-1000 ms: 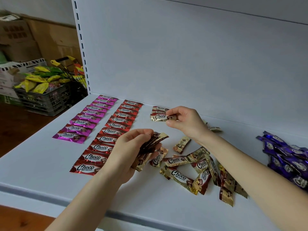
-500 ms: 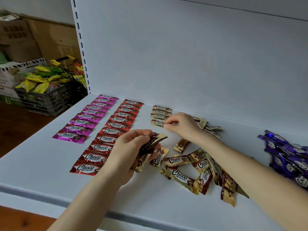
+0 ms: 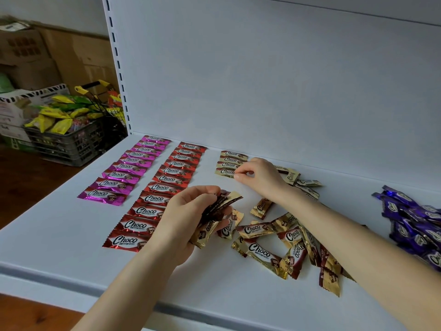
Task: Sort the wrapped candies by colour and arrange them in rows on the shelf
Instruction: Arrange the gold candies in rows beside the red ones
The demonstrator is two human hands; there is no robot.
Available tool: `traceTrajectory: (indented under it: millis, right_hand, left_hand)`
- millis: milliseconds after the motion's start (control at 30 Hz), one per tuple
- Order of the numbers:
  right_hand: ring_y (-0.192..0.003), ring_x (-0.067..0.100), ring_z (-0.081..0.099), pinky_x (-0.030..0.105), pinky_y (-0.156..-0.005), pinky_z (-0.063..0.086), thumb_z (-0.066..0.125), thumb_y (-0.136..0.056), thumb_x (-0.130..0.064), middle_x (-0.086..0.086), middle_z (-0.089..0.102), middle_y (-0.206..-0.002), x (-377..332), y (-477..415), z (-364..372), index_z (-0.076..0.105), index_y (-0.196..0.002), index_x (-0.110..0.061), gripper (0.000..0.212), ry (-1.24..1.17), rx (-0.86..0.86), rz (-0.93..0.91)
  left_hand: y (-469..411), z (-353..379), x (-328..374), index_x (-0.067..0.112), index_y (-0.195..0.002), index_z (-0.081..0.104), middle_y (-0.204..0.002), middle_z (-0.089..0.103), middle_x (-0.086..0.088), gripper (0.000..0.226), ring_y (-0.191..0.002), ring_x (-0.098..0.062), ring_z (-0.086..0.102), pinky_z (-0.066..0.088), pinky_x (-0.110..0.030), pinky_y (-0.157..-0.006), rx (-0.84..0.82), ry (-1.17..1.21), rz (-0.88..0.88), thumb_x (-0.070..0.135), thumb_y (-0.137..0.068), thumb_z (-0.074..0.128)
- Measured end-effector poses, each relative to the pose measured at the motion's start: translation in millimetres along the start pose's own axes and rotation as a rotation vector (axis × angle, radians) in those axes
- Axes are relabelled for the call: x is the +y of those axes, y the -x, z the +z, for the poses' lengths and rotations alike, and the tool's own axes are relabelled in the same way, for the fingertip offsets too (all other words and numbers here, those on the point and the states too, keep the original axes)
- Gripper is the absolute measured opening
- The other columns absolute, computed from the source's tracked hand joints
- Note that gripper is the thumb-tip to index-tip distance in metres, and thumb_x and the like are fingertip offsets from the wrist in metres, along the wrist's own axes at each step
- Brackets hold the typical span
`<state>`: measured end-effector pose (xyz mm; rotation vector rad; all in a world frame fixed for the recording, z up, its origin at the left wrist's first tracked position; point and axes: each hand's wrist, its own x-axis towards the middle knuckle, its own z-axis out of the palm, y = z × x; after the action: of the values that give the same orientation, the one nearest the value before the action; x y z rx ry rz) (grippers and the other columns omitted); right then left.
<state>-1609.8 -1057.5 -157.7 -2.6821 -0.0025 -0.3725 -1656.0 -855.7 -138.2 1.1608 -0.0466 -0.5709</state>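
in the head view, your left hand (image 3: 188, 218) is curled around a fanned bunch of gold candies (image 3: 223, 202), held just above the shelf (image 3: 71, 247) between the red row (image 3: 167, 187) and the loose gold pile (image 3: 274, 244). your right hand (image 3: 260, 175) has its fingers curled, with thumb and forefinger seemingly pinching the right end of the front gold candy (image 3: 225, 172), at the near end of the short gold row (image 3: 230, 158) towards the back of the shelf. if you drag as you let go, that candy will likely skew or nudge the overlapping ones behind it. the bunch in your left hand looks loosely fanned, so one could slip onto the red row just beside it. your right forearm hangs over the loose gold pile, and lowering it could scatter wrappers toward the purple pile (image 3: 415, 225).
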Motion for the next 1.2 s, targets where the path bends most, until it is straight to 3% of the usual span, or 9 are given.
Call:
traceTrajectory:
  millis: [300,433,500,600,700,833,1033,1200]
  right_hand:
    - [-0.090,0.009,0.046,0.024,-0.073,0.031,0.057,-0.089,-0.020,-0.007,0.054,-0.086,-1,-1,2,0.071,-0.099,-0.011,0.019,0.005,0.005,0.004]
    - [-0.098,0.013,0.051,0.021,-0.074,0.031,0.057,-0.090,-0.021,-0.001,0.061,-0.099,0,0,0,0.069,-0.104,-0.011,0.021,-0.029,-0.004,0.019]
    - [-0.099,0.011,0.052,0.018,-0.075,0.032,0.058,-0.090,-0.020,0.000,0.062,-0.105,0,1,-4,0.066,-0.108,-0.010,0.023,-0.094,0.016,0.055]
    - [-0.086,0.006,0.056,0.013,-0.071,0.039,0.058,-0.090,-0.018,-0.003,0.065,-0.098,-9,7,-18,0.066,-0.105,-0.010,0.019,-0.294,0.052,0.084]
    - [-0.075,-0.002,0.060,0.010,-0.064,0.045,0.054,-0.091,-0.024,-0.008,0.066,-0.087,-29,24,-35,0.064,-0.097,-0.019,0.012,-0.573,-0.086,0.076]
    - [-0.066,-0.003,0.057,0.013,-0.060,0.044,0.062,-0.085,-0.018,-0.004,0.063,-0.077,-49,41,-42,0.063,-0.093,-0.021,0.009,-0.601,-0.261,-0.018]
    - [-0.060,0.000,0.059,0.015,-0.055,0.045,0.064,-0.084,-0.011,-0.003,0.064,-0.071,-43,44,-43,0.057,-0.087,-0.015,0.008,-0.691,-0.138,0.091]
    - [-0.069,0.008,0.064,0.020,-0.061,0.049,0.058,-0.087,-0.007,0.000,0.067,-0.076,-37,44,-44,0.055,-0.088,-0.013,0.007,-0.847,-0.176,0.189]
  left_hand:
    - [-1,0,0,0.002,-0.095,0.063,-0.075,0.071,-0.014,0.019,-0.068,-0.025,0.071,0.058,-0.034,-0.060,0.019,0.031,-0.035,-0.003,-0.093,0.044]
    - [-2,-2,-1,0.004,-0.101,0.062,-0.088,0.070,-0.019,0.020,-0.070,-0.024,0.071,0.059,-0.030,-0.056,0.013,0.008,-0.027,-0.004,-0.093,0.047]
    - [-2,-2,-2,0.007,-0.104,0.062,-0.089,0.069,-0.019,0.021,-0.071,-0.024,0.071,0.059,-0.031,-0.057,0.009,0.010,-0.008,-0.004,-0.091,0.050]
    - [-1,-3,-3,0.013,-0.112,0.059,-0.091,0.067,-0.019,0.028,-0.072,-0.025,0.071,0.059,-0.034,-0.060,0.007,-0.006,0.043,-0.002,-0.089,0.055]
    - [-1,-2,-4,0.012,-0.116,0.052,-0.097,0.066,-0.021,0.034,-0.070,-0.023,0.071,0.059,-0.032,-0.058,0.017,-0.038,0.084,0.000,-0.085,0.060]
    - [2,-1,-6,0.002,-0.101,0.058,-0.079,0.071,-0.014,0.024,-0.062,-0.019,0.069,0.058,-0.026,-0.055,-0.022,-0.155,0.149,0.006,-0.078,0.065]
    - [3,0,-5,0.000,-0.097,0.063,-0.074,0.071,-0.012,0.011,-0.068,-0.022,0.068,0.057,-0.028,-0.061,-0.029,-0.150,0.156,0.003,-0.088,0.057]
    - [1,0,-4,-0.004,-0.094,0.064,-0.071,0.070,-0.014,0.011,-0.064,-0.021,0.068,0.057,-0.029,-0.060,0.001,-0.160,0.137,-0.001,-0.089,0.055]
